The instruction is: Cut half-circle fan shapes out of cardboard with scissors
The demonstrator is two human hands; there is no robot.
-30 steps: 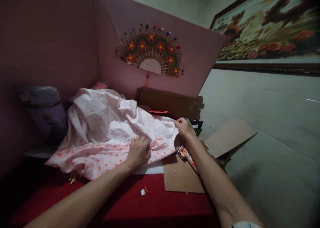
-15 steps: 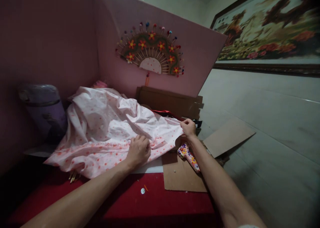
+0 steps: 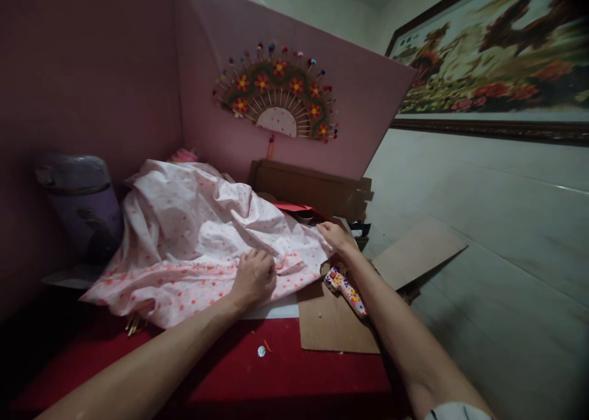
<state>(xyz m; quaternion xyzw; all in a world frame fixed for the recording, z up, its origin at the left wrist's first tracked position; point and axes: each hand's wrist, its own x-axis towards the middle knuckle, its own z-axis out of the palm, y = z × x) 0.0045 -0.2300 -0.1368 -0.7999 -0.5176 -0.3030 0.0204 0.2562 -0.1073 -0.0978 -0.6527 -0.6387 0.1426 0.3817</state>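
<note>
A large crumpled white cloth with pink dots (image 3: pixel 184 223) spreads over the left and middle of the red table. My left hand (image 3: pixel 254 277) lies on its front part with the fingers curled, closed on a fold of the fabric. At the cloth's right corner, my right hand (image 3: pixel 337 236) pinches the edge between thumb and fingers. Just below my right hand, a flower-patterned tool with a handle (image 3: pixel 347 292) rests on a flat piece of cardboard (image 3: pixel 334 334). What lies beneath the cloth is hidden.
A purple container (image 3: pixel 85 205) stands at the left. Behind the cloth are brown cardboard (image 3: pixel 308 190) and a pink board (image 3: pixel 359 101) bearing a flowered fan. Another cardboard piece (image 3: pixel 418 254) leans at the right. A small round silvery bit (image 3: pixel 261 351) lies on the red table (image 3: pixel 221 371).
My right hand has moved slightly left and down with the cloth's corner. More of the red item behind the cloth shows. My left hand has stayed in place.
</note>
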